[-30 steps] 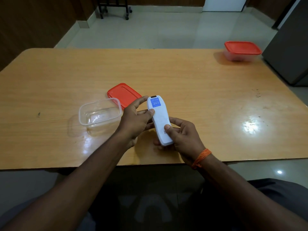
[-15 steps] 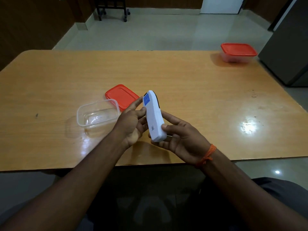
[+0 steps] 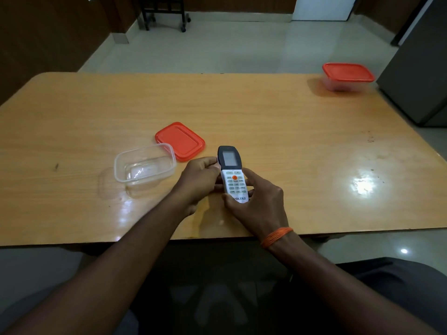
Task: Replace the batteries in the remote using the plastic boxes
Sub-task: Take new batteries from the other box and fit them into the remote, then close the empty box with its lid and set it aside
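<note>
A white remote with a dark screen end faces up, buttons toward me, just above the table's near edge. My right hand grips its lower end from the right and below. My left hand holds its left side near the screen. To the left stands a clear plastic box with no lid and nothing visible inside. Its red lid lies flat behind it. A second clear box with a red lid on sits at the far right corner.
The wooden table is glossy, with a bright light glare at the right. A grey cabinet stands beside the table's right far corner. A wheeled stand is on the floor beyond.
The remote was turned over from back side up, through its edge, to button side up. Both hands stayed on it.
</note>
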